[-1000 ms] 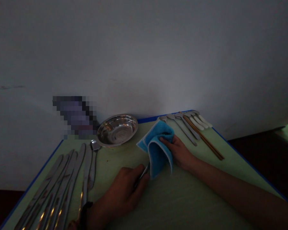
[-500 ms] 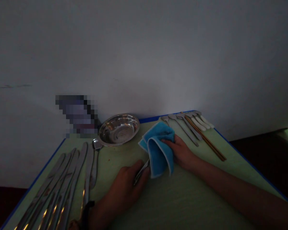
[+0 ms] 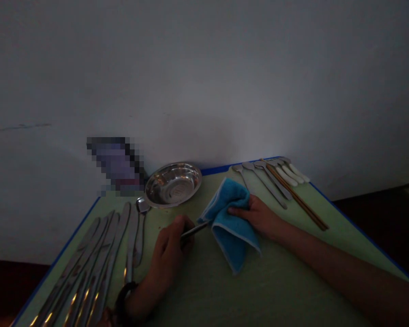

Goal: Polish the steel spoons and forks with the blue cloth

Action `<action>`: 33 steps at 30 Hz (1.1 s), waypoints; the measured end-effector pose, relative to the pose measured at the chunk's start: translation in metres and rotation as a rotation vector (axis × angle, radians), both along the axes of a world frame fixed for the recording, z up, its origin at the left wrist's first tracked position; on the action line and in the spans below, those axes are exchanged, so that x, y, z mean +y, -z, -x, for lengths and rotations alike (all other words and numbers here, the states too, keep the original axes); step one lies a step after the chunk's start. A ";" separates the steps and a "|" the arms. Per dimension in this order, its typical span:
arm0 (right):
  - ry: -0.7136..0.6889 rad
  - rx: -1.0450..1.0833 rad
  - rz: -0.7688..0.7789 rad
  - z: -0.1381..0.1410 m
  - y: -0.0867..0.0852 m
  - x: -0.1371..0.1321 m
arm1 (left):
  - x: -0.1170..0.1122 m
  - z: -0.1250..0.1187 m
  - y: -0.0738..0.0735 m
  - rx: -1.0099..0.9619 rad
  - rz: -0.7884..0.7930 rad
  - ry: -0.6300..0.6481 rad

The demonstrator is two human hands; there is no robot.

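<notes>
Over the middle of the table, my left hand [image 3: 168, 250] is closed round the handle of a slim metal utensil [image 3: 195, 229]. Its far end disappears into a blue cloth [image 3: 236, 222] with pale edging, so I cannot tell its kind. My right hand [image 3: 264, 219] grips the cloth, bunched around that hidden end, with its corners hanging down. Just left of my left hand lie a metal spoon [image 3: 139, 238] and a row of several metal knives [image 3: 88, 268].
A shallow steel bowl [image 3: 173, 188] stands at the back, beside a pixelated upright object [image 3: 116, 163]. Back right lie metal spoons [image 3: 264, 186], wooden chopsticks [image 3: 303, 202] and white-handled cutlery [image 3: 288, 175]. The green table [image 3: 276, 281] has a blue edge; a grey wall rises behind.
My left hand has moved left and slightly up, drawing the utensil's handle farther from the cloth. The cloth has changed its folds, a corner now hanging lower. The view has shifted slightly.
</notes>
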State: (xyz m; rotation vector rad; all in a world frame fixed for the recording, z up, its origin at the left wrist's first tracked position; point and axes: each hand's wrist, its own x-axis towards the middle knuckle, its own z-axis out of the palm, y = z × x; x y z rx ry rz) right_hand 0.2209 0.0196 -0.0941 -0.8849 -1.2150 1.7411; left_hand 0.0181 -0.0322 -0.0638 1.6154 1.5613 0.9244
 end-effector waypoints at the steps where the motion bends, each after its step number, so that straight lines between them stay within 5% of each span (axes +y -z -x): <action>1: -0.004 -0.036 -0.029 0.000 -0.001 -0.001 | 0.000 0.000 -0.001 0.026 -0.014 0.000; 6: 0.037 -0.218 -0.111 -0.003 -0.006 -0.003 | 0.000 0.000 -0.001 0.113 -0.077 -0.015; 15: 0.294 -0.028 0.127 0.003 -0.003 -0.004 | -0.010 -0.001 0.009 -0.044 0.058 0.249; 20: 0.468 0.080 0.282 0.005 -0.008 -0.001 | -0.010 0.001 0.023 -0.322 0.018 0.213; 24: 0.431 0.082 0.263 0.007 -0.011 -0.001 | -0.008 -0.001 0.026 -0.465 -0.005 0.169; 33: 0.343 0.060 0.168 0.007 -0.005 -0.001 | -0.009 0.002 0.024 -0.442 -0.047 0.159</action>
